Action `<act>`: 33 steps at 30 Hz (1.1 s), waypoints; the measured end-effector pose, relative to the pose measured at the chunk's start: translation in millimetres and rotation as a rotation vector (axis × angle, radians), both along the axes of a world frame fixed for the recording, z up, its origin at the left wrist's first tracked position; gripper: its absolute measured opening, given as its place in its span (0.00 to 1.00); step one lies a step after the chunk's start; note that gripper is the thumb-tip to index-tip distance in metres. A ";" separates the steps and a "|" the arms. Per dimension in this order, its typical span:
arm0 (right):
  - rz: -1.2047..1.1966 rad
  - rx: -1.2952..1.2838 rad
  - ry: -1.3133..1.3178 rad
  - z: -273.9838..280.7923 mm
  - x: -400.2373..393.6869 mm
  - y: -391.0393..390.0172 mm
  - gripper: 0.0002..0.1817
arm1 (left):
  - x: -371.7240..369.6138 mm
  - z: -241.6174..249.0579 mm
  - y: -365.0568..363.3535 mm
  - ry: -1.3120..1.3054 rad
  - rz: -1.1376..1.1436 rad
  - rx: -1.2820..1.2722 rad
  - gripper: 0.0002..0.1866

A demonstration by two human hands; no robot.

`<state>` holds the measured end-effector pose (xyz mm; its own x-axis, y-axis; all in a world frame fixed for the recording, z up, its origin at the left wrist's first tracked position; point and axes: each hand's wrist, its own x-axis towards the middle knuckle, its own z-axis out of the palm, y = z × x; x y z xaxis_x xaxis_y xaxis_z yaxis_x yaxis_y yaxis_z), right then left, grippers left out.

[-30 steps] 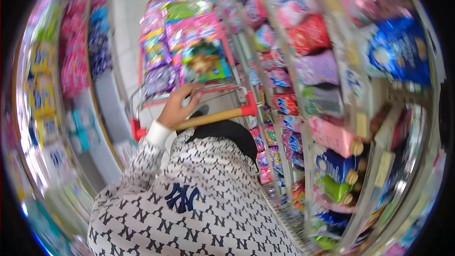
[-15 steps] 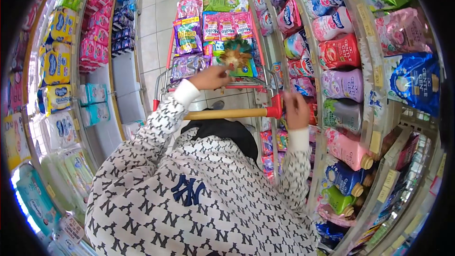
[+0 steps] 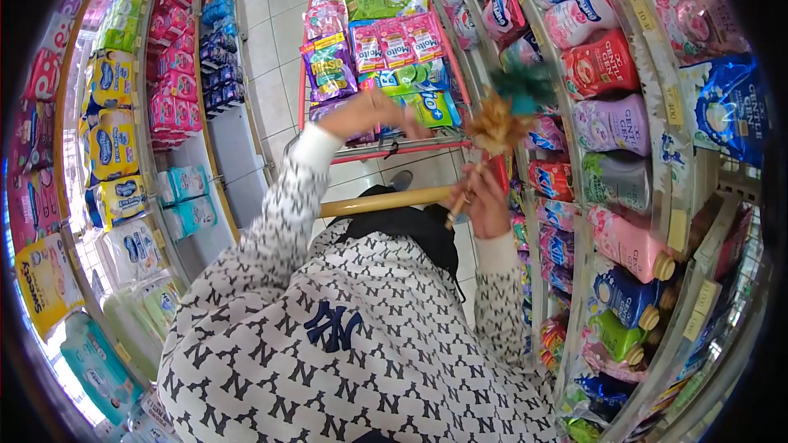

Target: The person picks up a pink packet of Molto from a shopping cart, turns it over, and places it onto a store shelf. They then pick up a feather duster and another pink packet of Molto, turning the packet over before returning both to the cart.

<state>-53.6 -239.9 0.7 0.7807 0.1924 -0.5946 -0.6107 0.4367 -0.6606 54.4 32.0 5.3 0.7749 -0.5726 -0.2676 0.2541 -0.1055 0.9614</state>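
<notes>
A feather duster (image 3: 497, 125) with brown and teal feathers is in my right hand (image 3: 486, 203). Its thin stick handle passes between my closed fingers, and the feathers point up toward the right-hand shelf. My left hand (image 3: 369, 115) hovers over the near end of a red-rimmed shopping cart (image 3: 456, 57), holding nothing, its fingers stretched out and slightly bent. Packets fill the cart: a purple Rinso pack (image 3: 330, 66), pink Molto packs (image 3: 396, 43) and a green pack (image 3: 386, 4). The cart's yellow push bar (image 3: 386, 201) lies in front of my body.
On the right, shelves hold bottles and pouches, among them a red bottle (image 3: 601, 64) and a purple bottle (image 3: 611, 125). Shelves on the left carry yellow packs (image 3: 109, 143) and pink packs (image 3: 174, 90). Tiled floor (image 3: 283, 0) shows along the cart's left side.
The feather duster has passed from my left hand to my right and moved from above the cart to the right-hand shelf. My left hand now holds nothing.
</notes>
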 end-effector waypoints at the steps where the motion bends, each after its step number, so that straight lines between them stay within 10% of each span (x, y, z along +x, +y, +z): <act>1: -0.023 -0.052 -0.014 -0.8 -14.1 -12.6 0.13 | 26.6 -14.8 8.6 0.024 0.106 0.081 0.14; 3: 0.019 -0.167 -0.028 -11.8 -41.3 -39.2 0.07 | 82.8 -96.4 24.0 -0.363 0.448 0.310 0.15; 5: -0.068 -0.266 -0.016 -29.5 -69.6 -48.0 0.05 | 122.8 -138.3 25.3 -0.083 0.755 0.219 0.18; 11: -0.352 -0.197 0.014 -21.1 -109.0 -35.6 0.05 | 171.9 -221.1 31.1 -0.154 0.817 0.884 0.27; 21: -0.306 -0.166 -0.016 -17.3 -91.8 -36.2 0.06 | 132.6 -174.5 7.6 -0.490 0.891 0.469 0.14; 23: -0.263 -0.097 -0.022 -9.1 -78.5 -37.5 0.07 | 88.7 -122.3 -12.5 -0.249 0.887 -0.104 0.10; 27: -0.140 -0.111 0.010 33.9 -27.3 -8.5 0.09 | -14.5 -2.5 -55.4 0.123 0.744 -0.480 0.15; 33: -0.218 0.015 -0.139 45.8 -2.1 7.3 0.08 | -90.2 19.4 -83.9 0.216 0.428 -0.588 0.17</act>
